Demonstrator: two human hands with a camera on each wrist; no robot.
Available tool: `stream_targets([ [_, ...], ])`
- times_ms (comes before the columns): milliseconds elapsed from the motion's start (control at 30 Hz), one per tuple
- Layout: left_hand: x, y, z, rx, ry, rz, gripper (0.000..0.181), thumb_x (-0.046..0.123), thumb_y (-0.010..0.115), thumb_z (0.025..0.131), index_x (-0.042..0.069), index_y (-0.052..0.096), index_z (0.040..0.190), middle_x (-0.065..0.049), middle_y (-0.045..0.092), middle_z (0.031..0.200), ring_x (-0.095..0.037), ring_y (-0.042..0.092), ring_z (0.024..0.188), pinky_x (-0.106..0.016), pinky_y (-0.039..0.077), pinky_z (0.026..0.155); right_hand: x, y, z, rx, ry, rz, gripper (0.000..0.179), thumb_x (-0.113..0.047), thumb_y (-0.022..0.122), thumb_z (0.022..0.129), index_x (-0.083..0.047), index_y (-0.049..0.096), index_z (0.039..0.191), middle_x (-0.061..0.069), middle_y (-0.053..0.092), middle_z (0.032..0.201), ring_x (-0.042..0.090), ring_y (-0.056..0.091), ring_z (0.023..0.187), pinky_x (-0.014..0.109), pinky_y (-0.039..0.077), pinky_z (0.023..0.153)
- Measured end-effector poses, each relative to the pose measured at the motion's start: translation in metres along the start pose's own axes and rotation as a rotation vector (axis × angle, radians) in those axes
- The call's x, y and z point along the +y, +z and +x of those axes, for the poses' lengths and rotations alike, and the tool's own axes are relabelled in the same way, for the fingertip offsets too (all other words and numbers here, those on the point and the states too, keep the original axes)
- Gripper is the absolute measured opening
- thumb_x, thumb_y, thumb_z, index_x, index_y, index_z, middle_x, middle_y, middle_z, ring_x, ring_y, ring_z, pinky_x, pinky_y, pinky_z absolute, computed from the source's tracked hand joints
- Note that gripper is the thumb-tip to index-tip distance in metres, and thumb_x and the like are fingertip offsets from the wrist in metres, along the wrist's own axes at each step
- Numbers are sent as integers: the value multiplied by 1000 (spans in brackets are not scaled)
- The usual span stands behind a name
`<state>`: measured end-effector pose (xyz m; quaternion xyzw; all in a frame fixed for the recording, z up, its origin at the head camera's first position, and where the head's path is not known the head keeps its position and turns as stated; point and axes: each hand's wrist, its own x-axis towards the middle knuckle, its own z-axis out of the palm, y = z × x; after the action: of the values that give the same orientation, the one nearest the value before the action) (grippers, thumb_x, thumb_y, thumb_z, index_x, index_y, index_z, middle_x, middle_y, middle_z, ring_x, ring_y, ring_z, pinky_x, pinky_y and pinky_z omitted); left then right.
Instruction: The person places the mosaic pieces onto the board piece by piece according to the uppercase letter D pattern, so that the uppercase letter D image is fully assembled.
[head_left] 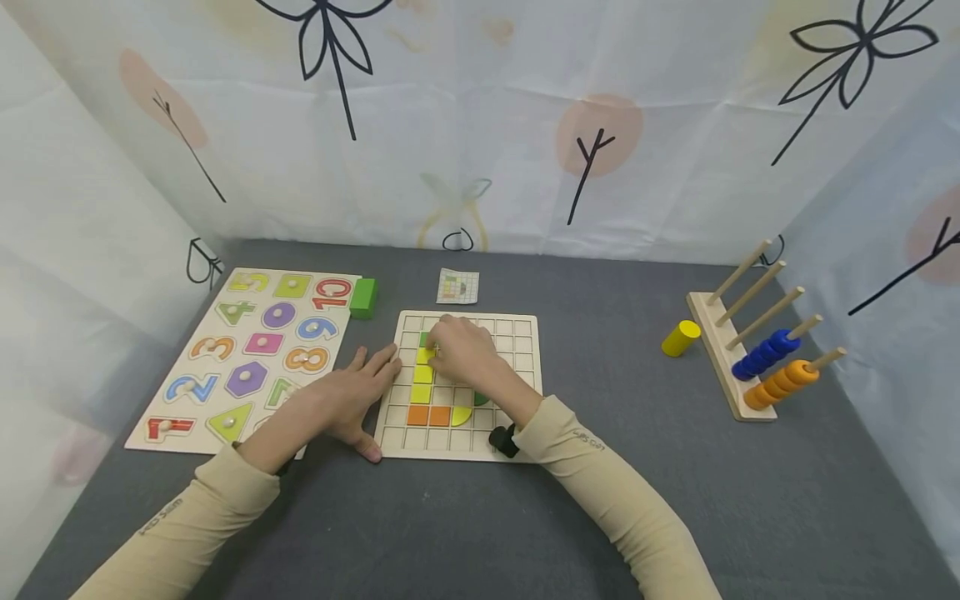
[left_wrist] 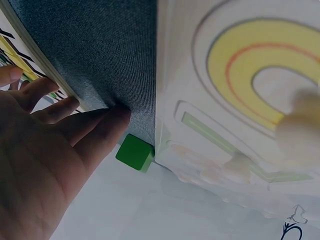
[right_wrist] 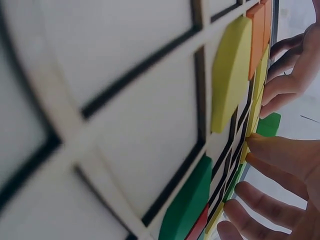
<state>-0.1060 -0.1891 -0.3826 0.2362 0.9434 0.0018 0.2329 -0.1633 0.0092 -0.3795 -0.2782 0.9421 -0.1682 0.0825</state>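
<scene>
A square wooden grid board (head_left: 517,333) lies in the middle of the table. My right hand (head_left: 465,346) is over its upper left, thumb and forefinger pinching a yellow square tile (head_left: 425,356); the right wrist view shows those fingertips at the yellow edge. More yellow tiles (head_left: 422,393) run down the column below, then orange tiles (head_left: 417,415) and a rounded yellow piece (head_left: 461,416) to their right. A dark green piece (head_left: 481,399) is partly hidden by the right forearm. With fingers spread, my left hand (head_left: 352,400) rests along the board's left edge.
To the left lies a number-and-shape puzzle board (head_left: 225,367), with a green block (head_left: 363,298) at its upper right corner. A small pattern card (head_left: 457,286) is behind the grid. On the right are a yellow cylinder (head_left: 681,338) and a peg stand (head_left: 718,354) with blue and orange beads.
</scene>
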Motion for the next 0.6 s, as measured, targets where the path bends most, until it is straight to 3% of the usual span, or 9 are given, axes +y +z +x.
stream_targets([
  [400, -1, -3, 0, -3, 15, -26, 137, 66, 92, 57, 0, 27, 158, -25, 16, 169, -63, 19, 149, -68, 39, 111, 3, -2, -4, 3, 20, -38, 21, -21, 72, 95, -17, 80, 114, 6, 72, 113, 21, 65, 90, 33, 53, 59],
  [600, -9, -2, -2, 42, 15, -28, 138, 74, 88, 55, 4, 30, 159, -22, 20, 170, -60, 24, 149, -67, 42, 109, 17, -10, -17, 34, 33, -90, 20, -19, 68, 98, -19, 80, 113, 7, 71, 112, 27, 65, 93, 41, 56, 64],
])
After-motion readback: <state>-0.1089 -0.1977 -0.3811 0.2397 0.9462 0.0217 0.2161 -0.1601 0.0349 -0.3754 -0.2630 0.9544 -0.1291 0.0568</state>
